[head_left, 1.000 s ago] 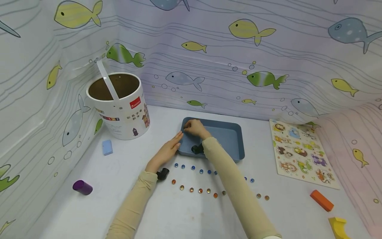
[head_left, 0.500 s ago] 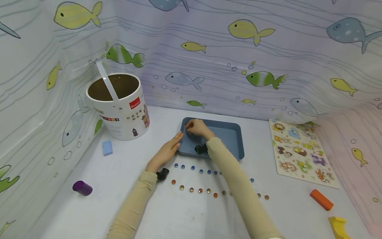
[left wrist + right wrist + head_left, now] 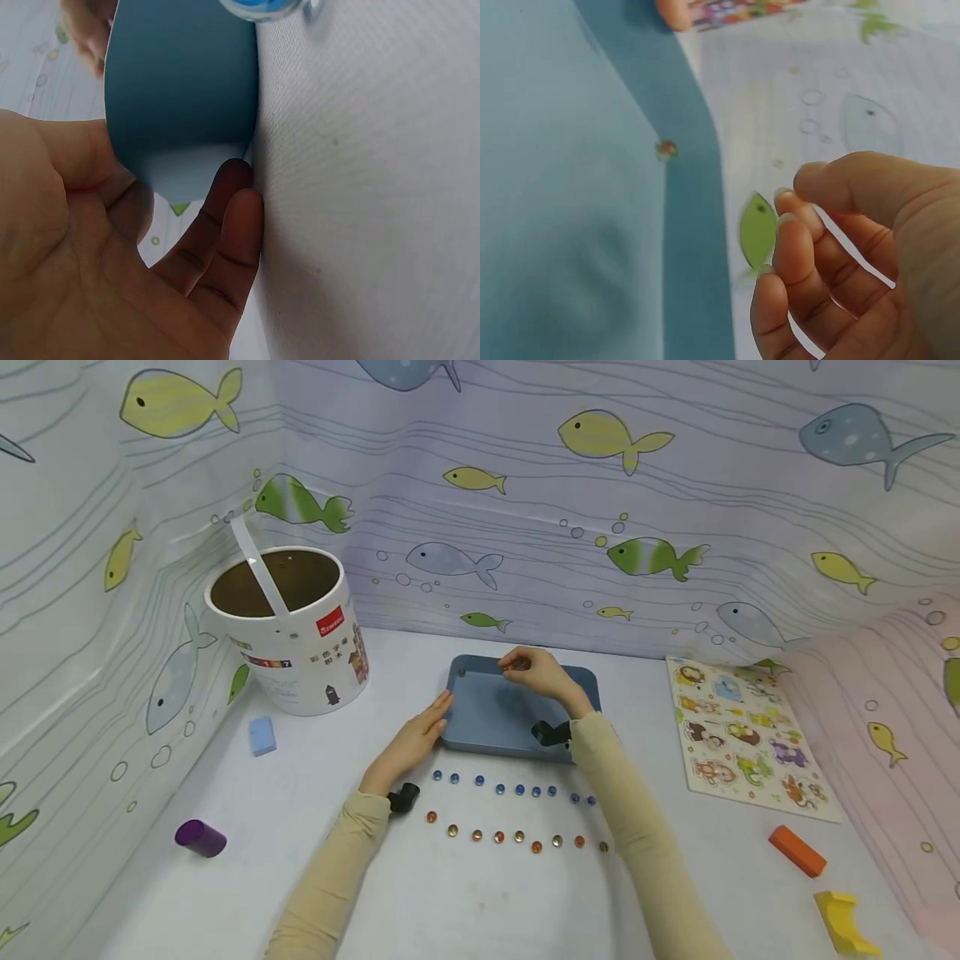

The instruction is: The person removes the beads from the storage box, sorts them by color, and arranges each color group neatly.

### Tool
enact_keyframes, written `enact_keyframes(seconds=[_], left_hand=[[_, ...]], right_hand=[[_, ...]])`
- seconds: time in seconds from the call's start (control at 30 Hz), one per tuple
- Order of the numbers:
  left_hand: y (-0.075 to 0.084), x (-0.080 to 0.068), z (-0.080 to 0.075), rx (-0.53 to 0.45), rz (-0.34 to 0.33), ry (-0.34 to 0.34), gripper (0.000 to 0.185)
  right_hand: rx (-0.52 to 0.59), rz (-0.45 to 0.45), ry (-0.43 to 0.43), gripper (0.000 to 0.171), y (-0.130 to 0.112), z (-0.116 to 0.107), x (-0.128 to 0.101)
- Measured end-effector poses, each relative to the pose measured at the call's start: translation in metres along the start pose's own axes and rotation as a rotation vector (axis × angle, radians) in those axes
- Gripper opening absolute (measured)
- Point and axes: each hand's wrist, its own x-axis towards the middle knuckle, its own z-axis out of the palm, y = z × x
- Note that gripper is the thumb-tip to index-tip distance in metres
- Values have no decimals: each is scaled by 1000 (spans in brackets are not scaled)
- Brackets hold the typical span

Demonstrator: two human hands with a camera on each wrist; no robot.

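Observation:
A shallow blue-grey tray (image 3: 487, 714) lies on the white table. My left hand (image 3: 411, 745) rests along its left edge, fingers extended; in the left wrist view, the fingers (image 3: 240, 225) touch near the tray's corner, close to the table. Above the tray's back half is my right hand (image 3: 542, 673), its fingers loosely bent, with nothing visible between thumb and fingertips in the right wrist view. A small brownish glass marble (image 3: 667, 149) sits in the tray's far left corner. In front of the tray run a row of blue marbles (image 3: 500, 789) and a row of orange and amber marbles (image 3: 498, 837).
A white bucket (image 3: 288, 668) with a strap handle stands at the back left. Near it lie a light blue block (image 3: 262, 736) and a purple cylinder (image 3: 201, 837). An animal picture board (image 3: 738, 735), an orange block (image 3: 797, 851) and a yellow arch block (image 3: 846, 922) lie to the right.
My right hand has moved right from the tray's left corner to above its back middle, baring a marble in that corner. The left hand keeps its place at the edge.

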Motion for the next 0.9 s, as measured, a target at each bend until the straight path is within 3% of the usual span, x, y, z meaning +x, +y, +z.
enact_keyframes(seconds=[0.37, 0.9], left_hand=[[0, 0, 0, 11, -10, 10, 49], [0, 1, 1, 14, -11, -4, 49]], right_hand=[[140, -44, 59, 27, 23, -48, -81], [135, 88, 176, 26, 87, -74, -224]])
